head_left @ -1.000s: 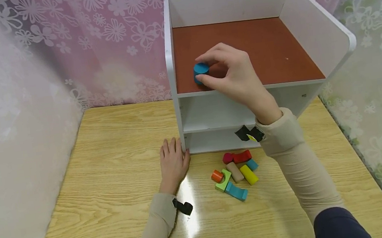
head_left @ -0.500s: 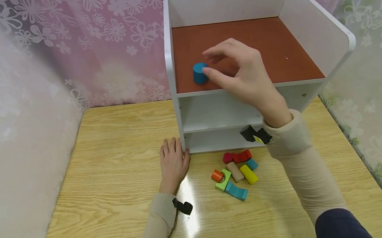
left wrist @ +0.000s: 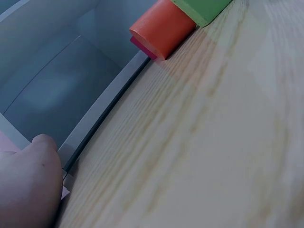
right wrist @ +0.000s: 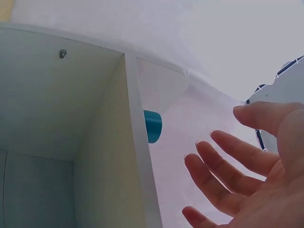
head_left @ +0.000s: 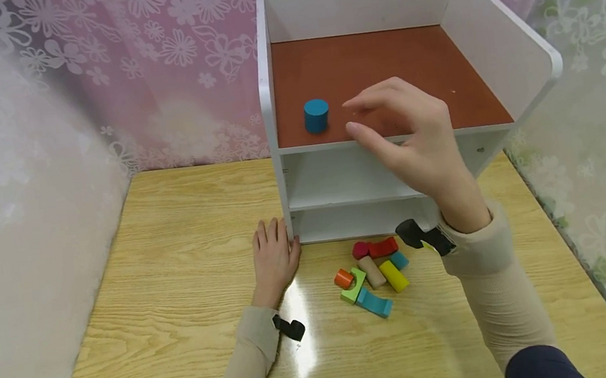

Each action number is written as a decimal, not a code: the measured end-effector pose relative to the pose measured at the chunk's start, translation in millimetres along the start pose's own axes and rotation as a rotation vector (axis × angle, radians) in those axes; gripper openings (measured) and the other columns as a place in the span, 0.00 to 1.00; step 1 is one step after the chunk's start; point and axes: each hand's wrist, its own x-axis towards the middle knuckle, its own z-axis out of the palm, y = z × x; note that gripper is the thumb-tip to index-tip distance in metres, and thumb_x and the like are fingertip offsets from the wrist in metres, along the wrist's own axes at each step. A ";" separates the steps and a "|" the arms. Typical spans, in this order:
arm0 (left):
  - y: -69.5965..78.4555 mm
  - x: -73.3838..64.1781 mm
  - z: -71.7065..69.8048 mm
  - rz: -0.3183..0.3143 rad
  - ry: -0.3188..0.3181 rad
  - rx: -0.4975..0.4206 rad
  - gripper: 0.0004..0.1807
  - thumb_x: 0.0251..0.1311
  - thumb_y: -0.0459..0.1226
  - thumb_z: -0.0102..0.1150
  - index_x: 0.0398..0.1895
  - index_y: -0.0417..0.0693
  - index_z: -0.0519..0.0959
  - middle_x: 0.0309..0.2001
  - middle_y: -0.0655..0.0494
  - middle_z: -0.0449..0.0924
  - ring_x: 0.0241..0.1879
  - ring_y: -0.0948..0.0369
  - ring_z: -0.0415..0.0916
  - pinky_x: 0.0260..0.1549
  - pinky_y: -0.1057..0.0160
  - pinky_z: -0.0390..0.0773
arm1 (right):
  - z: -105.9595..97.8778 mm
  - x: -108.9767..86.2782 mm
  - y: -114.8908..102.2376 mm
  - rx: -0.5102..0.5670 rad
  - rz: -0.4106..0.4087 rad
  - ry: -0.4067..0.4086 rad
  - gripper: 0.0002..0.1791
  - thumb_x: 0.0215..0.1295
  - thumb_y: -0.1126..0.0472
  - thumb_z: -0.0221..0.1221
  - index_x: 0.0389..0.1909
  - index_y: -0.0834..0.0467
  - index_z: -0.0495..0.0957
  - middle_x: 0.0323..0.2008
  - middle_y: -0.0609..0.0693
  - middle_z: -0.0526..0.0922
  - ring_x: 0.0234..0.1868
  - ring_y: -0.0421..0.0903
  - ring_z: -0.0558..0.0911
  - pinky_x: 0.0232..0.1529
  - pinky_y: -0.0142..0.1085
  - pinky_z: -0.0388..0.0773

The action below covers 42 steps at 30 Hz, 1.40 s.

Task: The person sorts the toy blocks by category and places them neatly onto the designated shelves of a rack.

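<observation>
On the brown top of the white shelf unit (head_left: 271, 91) a blue cylinder block (head_left: 316, 117) stands upright near the left front corner. To its right, apart from it, hovers my right hand (head_left: 410, 130), thumb and fingers spread with nothing between them. The right wrist view shows that hand (right wrist: 242, 175) with loosely bent fingers, and the blue cylinder (right wrist: 153, 127) beyond the shelf edge. My left hand (head_left: 274, 260) rests flat on the table, its thumb against the unit's lower left front corner. In the left wrist view only part of that hand (left wrist: 28, 185) shows.
Several toy blocks lie on the wooden table (head_left: 184, 243) before the unit, among them an orange cylinder (head_left: 343, 278), a green arch (head_left: 353, 286), a yellow block (head_left: 394, 276), a blue curved block (head_left: 374, 303) and a red block (head_left: 383, 247). Two lower compartments face forward.
My right hand has let go of the blue cylinder and drawn back to the right and nearer. The cylinder stays standing on the unit's top; the left hand has not moved.
</observation>
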 end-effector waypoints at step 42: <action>-0.5 0.5 -3.3 0.006 -0.007 -0.088 0.29 0.66 0.49 0.44 0.67 0.46 0.62 0.61 0.42 0.67 0.65 0.41 0.57 0.62 0.45 0.59 | -4.7 -162.3 22.6 -0.002 0.353 -0.020 0.15 0.46 0.82 0.61 0.36 0.67 0.81 0.34 0.60 0.82 0.37 0.48 0.79 0.44 0.24 0.72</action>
